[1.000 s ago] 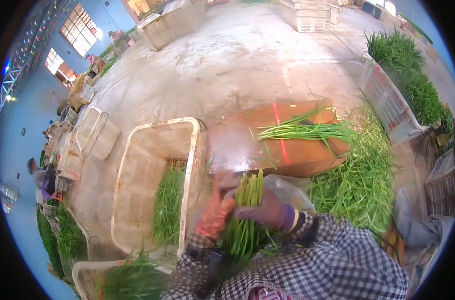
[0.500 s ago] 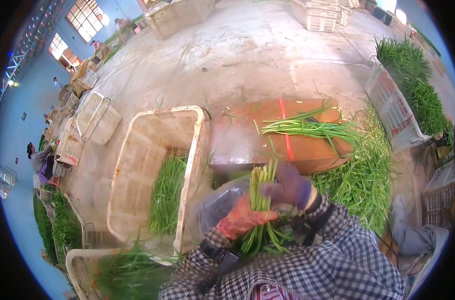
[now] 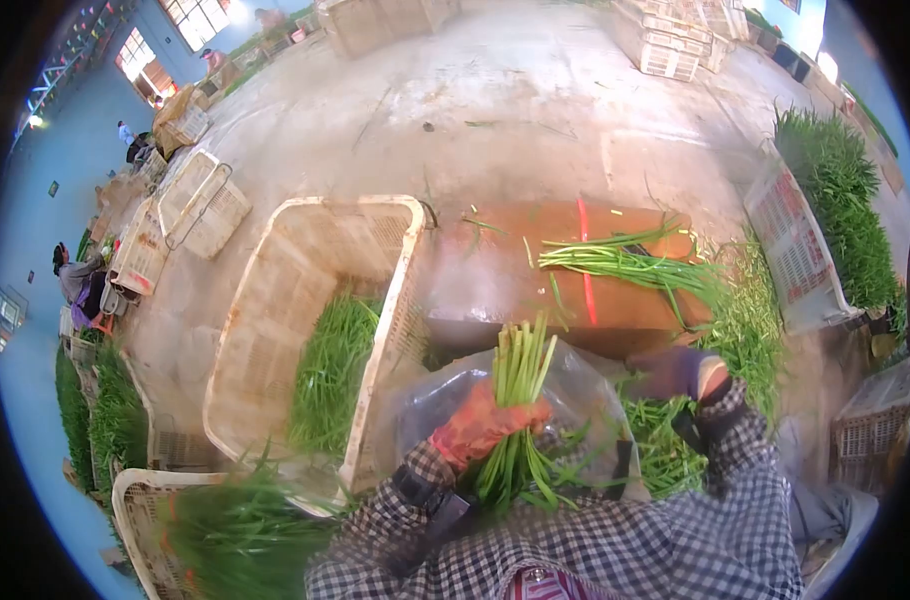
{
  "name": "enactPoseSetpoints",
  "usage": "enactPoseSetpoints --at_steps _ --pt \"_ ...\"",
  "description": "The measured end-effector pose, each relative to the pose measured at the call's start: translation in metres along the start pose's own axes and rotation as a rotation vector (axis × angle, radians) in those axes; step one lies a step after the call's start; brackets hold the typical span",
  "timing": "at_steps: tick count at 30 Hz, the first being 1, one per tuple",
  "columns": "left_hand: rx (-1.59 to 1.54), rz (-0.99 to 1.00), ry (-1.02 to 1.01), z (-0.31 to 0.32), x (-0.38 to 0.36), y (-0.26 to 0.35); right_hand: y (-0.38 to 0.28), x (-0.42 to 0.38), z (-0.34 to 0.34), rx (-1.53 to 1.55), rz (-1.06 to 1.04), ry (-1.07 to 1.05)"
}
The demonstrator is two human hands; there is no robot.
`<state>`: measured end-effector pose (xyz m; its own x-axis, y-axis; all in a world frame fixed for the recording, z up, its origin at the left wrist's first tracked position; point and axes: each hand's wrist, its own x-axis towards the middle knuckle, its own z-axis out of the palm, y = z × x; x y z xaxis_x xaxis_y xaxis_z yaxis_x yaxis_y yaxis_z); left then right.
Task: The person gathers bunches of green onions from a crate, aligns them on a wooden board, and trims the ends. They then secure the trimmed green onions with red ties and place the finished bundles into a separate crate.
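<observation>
Head view, left hand [image 3: 483, 425] gripping chive bundle [image 3: 516, 400] (no legible labels)

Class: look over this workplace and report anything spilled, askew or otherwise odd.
Loose green stalks lie spilled in a heap on the floor right of the wooden board, not in a crate. A few cut scraps dot the board. The white crate sits tilted.

Left hand [image 3: 480, 425], orange-gloved, fingers curled shut near the lap; right hand [image 3: 675, 370], purple-gloved, extended rightward.
</observation>
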<state>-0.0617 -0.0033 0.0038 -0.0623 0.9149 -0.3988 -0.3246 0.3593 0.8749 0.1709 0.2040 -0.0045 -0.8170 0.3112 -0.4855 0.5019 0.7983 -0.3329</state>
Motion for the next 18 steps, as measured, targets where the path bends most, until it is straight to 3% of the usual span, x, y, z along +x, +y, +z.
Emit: enactPoseSetpoints --at_steps 2,4,6,9,12,15,18 --pt "-0.002 0.029 -0.072 0.005 0.001 0.003 -0.042 -0.009 -0.047 0.338 0.091 0.084" --pt "0.033 0.031 -0.116 0.009 0.0 0.01 -0.057 -0.003 -0.06 0.448 -0.176 0.409" --pt "-0.005 0.042 -0.12 0.012 -0.003 0.013 -0.089 0.009 -0.078 0.324 -0.469 0.685" --pt "0.072 0.102 -0.081 0.009 -0.004 0.012 -0.111 0.032 -0.074 0.551 -0.63 0.381" --pt "0.195 0.137 -0.069 -0.001 -0.009 0.02 -0.13 0.049 -0.056 0.716 -0.67 0.252" --pt "0.205 0.188 -0.046 -0.004 -0.01 0.019 -0.135 0.044 -0.059 0.68 -0.705 0.294" --pt "0.152 0.239 -0.023 0.0 -0.003 0.012 -0.12 0.054 -0.063 0.27 -0.77 0.518"
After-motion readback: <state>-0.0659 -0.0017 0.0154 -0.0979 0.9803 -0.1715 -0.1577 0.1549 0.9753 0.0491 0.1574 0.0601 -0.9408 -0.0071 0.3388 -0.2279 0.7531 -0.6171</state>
